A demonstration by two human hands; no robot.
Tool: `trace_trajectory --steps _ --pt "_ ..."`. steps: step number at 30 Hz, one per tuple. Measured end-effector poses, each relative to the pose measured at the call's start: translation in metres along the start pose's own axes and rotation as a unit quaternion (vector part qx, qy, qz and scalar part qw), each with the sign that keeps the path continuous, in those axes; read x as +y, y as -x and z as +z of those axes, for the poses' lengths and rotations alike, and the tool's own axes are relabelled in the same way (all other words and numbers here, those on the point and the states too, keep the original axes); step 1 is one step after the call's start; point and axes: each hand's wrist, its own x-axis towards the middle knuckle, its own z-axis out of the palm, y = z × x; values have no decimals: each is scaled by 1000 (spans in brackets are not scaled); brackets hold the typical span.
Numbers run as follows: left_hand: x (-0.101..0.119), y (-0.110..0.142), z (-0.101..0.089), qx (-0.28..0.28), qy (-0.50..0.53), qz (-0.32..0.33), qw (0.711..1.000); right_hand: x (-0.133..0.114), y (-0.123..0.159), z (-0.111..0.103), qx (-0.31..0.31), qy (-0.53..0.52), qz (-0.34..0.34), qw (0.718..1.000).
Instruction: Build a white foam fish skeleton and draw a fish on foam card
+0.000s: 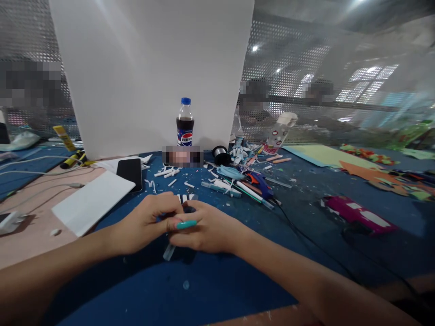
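My left hand (149, 219) and my right hand (212, 226) meet over the blue table covering (204, 290), their fingers closed and pressed together. A long teal nail (186, 224) shows on the left thumb. Whatever sits between the fingers is mostly hidden. Below the hands pokes out the end of a clear, translucent strip (169, 251). Just above the knuckles a white-and-dark striped piece (185, 198) shows; whether it is held or lies on the table I cannot tell.
Beyond the hands lie white scraps (167, 173), a blue-and-orange glue gun (257, 183) with a cord, and a wire spool (220, 155). A cola bottle (185, 124) stands before a white board (152, 68). Left are a phone (131, 174) and white card (93, 203); right, a magenta object (360, 213).
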Motion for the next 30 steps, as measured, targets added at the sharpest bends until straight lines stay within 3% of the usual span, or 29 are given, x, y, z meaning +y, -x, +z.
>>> trace_trajectory --steps 6,13,16,20,30 --pt "12 -2 2 21 32 -18 999 -7 -7 7 9 -15 -22 1000" --pt "-8 -2 12 38 182 -136 973 -11 -9 1 57 32 3 998" --pt "-7 -5 9 54 195 -127 971 -4 -6 0 87 60 27 994" --pt "-1 -8 -1 33 147 -93 984 7 0 -1 128 49 27 990" --pt "-1 -6 -1 8 83 -77 994 3 -1 2 96 43 4 994"
